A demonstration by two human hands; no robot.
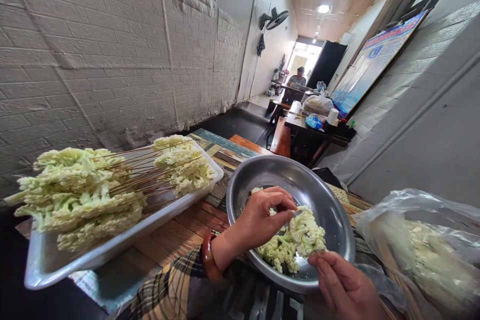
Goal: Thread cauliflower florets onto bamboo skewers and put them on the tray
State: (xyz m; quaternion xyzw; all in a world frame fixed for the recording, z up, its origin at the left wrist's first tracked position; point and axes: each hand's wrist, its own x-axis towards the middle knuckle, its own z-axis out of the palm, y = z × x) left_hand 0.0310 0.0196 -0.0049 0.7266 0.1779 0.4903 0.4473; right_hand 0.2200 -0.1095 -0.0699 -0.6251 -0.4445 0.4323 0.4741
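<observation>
A round metal bowl (262, 172) sits on the wooden table and holds loose cauliflower florets (305, 232). My left hand (262, 217) reaches into the bowl with thumb and fingers pinched together on a floret. At the bowl's near rim, my right hand (343, 285) curls its fingers beside the florets; whether it holds anything is unclear. A white tray (48, 262) to the left carries cauliflower skewers (90, 190) laid in rows, their sticks pointing inward.
A clear plastic bag (423, 240) with more cauliflower and sticks lies at the right. A white brick wall (112, 50) runs along the left. Farther back stand dark tables (318, 132) with bags and containers, and a seated person (298, 77) by the doorway.
</observation>
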